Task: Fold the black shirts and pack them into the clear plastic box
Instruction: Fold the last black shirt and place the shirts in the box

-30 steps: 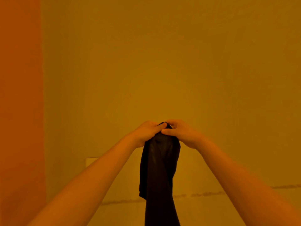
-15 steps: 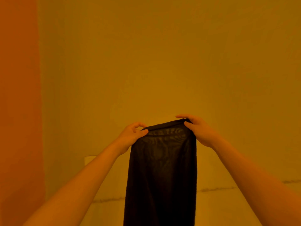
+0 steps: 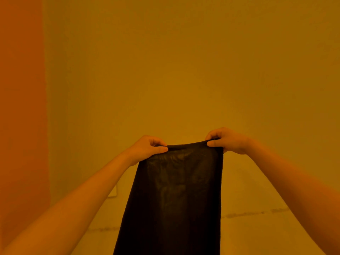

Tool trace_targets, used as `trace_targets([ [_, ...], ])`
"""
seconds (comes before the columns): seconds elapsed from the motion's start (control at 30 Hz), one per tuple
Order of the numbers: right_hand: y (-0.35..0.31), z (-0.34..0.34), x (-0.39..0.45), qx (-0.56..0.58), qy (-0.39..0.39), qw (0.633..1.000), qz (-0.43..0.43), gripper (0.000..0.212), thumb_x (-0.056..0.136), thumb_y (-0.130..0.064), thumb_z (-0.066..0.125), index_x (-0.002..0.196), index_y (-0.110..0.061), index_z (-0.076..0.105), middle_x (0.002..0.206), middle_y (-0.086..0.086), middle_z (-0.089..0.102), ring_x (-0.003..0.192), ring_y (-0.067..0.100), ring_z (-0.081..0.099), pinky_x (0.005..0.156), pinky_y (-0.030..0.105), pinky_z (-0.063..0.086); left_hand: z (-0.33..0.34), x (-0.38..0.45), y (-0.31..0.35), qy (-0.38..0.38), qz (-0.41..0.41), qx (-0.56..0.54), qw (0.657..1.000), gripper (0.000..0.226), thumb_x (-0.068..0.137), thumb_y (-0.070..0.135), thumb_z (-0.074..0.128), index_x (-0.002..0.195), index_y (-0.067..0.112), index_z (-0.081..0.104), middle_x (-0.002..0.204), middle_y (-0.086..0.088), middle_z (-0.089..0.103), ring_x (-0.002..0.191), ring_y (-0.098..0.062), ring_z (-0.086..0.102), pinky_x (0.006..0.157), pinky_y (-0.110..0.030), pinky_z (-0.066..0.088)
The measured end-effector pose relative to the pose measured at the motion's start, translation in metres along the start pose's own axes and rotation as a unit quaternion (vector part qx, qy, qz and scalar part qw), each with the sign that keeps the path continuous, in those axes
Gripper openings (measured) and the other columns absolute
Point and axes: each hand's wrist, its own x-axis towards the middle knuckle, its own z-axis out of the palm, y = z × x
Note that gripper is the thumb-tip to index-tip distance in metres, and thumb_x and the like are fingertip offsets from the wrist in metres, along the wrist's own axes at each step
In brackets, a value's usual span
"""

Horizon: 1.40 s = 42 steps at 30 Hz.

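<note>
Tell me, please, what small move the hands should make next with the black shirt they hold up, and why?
Probably lower it flat onto a surface below. The left hand and the right hand each pinch one top corner of the black shirt, which hangs spread out and mostly smooth in the air before the wall. No fold is made yet, and folding seems easier on a support. The clear box is not in view.

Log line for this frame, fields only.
phase: holding shirt up | left hand: pinches top edge | right hand: pinches top edge | black shirt: hanging, unfolded | box: not in view
</note>
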Motion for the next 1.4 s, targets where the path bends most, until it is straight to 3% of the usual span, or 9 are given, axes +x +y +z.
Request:
trace_targets([
  [0.23,0.005,-0.005,0.002,0.069,-0.051,0.996,0.001,0.028,0.095,-0.014,0.047,0.067,-0.012,0.047,0.056,-0.010,0.049,0.054,-0.001,0.049,0.054,0.015,0.040,-0.021,-0.010,-0.009,-0.157,-0.052,0.085,0.983,0.013,0.074,0.031,0.072,0.075,0.019,0.068,0.073,0.003,0.067,0.069,-0.008,0.063,0.066,-0.021,0.049],
  [0.37,0.013,-0.020,0.002,0.104,-0.034,0.994,0.001,0.021,0.088,-0.017,0.058,0.070,-0.012,0.050,0.065,-0.004,0.050,0.062,0.006,0.049,0.057,0.015,0.042,-0.029,-0.020,-0.029,-0.204,-0.105,0.145,0.962,0.045,0.055,0.044,0.075,0.086,0.010,0.072,0.083,-0.002,0.071,0.077,-0.011,0.067,0.072,-0.026,0.052],
  [0.53,0.013,-0.031,0.004,-0.188,-0.052,0.981,-0.007,0.025,0.093,-0.004,0.049,0.079,-0.018,0.063,0.083,-0.002,0.060,0.077,0.006,0.056,0.072,0.017,0.044,-0.032,-0.025,-0.052,-0.252,-0.137,0.343,0.894,0.029,0.086,0.027,0.064,0.067,0.007,0.056,0.059,0.001,0.043,0.048,0.000,0.039,0.051,-0.016,0.030],
  [0.63,0.015,-0.039,0.001,-0.264,-0.064,0.962,0.000,0.030,0.093,-0.005,0.049,0.080,-0.027,0.064,0.087,-0.009,0.061,0.083,0.003,0.056,0.079,0.020,0.043,-0.038,-0.031,-0.072,-0.262,-0.151,0.390,0.870,0.021,0.091,0.027,0.057,0.089,0.008,0.065,0.070,0.005,0.053,0.061,-0.004,0.047,0.057,-0.016,0.035],
  [0.77,0.023,-0.039,-0.005,-0.301,-0.086,0.950,0.008,0.032,0.092,-0.004,0.051,0.076,-0.030,0.061,0.083,-0.011,0.060,0.078,0.000,0.054,0.072,0.012,0.041,-0.054,-0.032,-0.085,-0.140,-0.089,0.398,0.902,0.026,0.093,0.024,0.053,0.069,0.016,0.055,0.063,0.005,0.048,0.054,0.000,0.042,0.055,-0.016,0.031],
  [0.9,0.034,-0.047,-0.016,-0.135,-0.049,0.988,0.049,0.022,0.093,-0.001,0.049,0.075,-0.009,0.061,0.075,0.001,0.055,0.068,0.004,0.053,0.062,0.011,0.045,-0.066,-0.038,-0.080,0.020,-0.081,0.107,0.991,0.029,0.095,0.016,0.049,0.070,0.010,0.063,0.064,0.008,0.062,0.063,-0.003,0.058,0.062,-0.011,0.042],
  [1.0,0.043,-0.048,-0.021,-0.101,-0.071,0.989,0.077,0.021,0.094,-0.004,0.046,0.078,-0.003,0.059,0.076,0.004,0.055,0.071,0.007,0.054,0.063,0.013,0.047,-0.078,-0.042,-0.083,0.027,-0.099,0.049,0.993,0.033,0.095,0.017,0.048,0.067,0.010,0.065,0.065,0.007,0.065,0.067,-0.005,0.060,0.066,-0.014,0.044],
  [1.23,0.049,-0.039,-0.026,-0.320,-0.136,0.934,0.079,0.028,0.097,-0.023,0.045,0.072,-0.022,0.058,0.068,-0.004,0.057,0.060,0.004,0.052,0.071,0.019,0.042,-0.101,-0.034,-0.072,-0.100,-0.121,0.361,0.919,0.030,0.091,0.025,0.056,0.061,0.023,0.056,0.063,0.003,0.046,0.060,-0.010,0.043,0.058,-0.022,0.030],
  [1.4,0.043,-0.037,-0.034,-0.296,-0.143,0.943,0.042,0.027,0.095,-0.022,0.048,0.080,-0.006,0.063,0.070,0.004,0.055,0.053,0.001,0.050,0.061,0.014,0.042,-0.115,-0.031,-0.060,-0.075,-0.107,0.552,0.823,0.023,0.093,0.036,0.052,0.073,0.024,0.055,0.082,-0.001,0.056,0.089,-0.019,0.055,0.069,-0.027,0.034],
])
